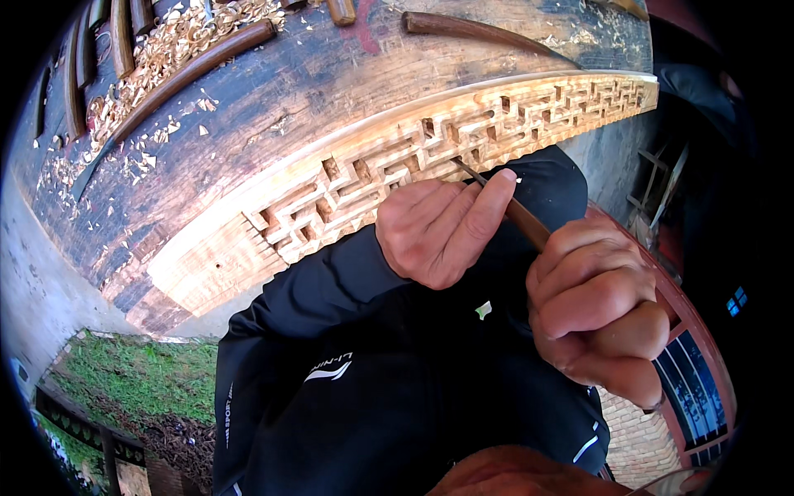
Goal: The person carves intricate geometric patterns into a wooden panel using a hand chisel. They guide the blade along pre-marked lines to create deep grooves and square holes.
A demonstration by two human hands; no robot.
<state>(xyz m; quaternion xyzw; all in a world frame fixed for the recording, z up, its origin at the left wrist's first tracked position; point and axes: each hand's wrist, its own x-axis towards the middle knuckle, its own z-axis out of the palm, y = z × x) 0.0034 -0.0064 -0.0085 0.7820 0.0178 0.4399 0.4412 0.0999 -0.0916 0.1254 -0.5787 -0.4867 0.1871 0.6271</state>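
A long pale wooden board (pixel 217 263) carved with an angular fretwork pattern lies along the near edge of the bench. My right hand (pixel 595 310) is wrapped round the wooden handle of a carving chisel (pixel 527 223). Closer to the blade, my left hand (pixel 442 231) is closed on the same chisel, its thumb lying along the shaft. The thin metal blade slants to the left and its tip meets the carved pattern near the board's middle. My left fingertips are curled under and partly hidden. Recessed pockets and raised zigzag bars cover most of the board; its left end is plain.
The dark, worn wooden bench (pixel 273 136) spreads beyond the board. Curled wood shavings (pixel 165 58) are heaped at the far left among several wooden-handled chisels. One long chisel (pixel 186 83) lies in front of them, and another (pixel 480 31) lies behind the board. Grass (pixel 136 372) shows below left.
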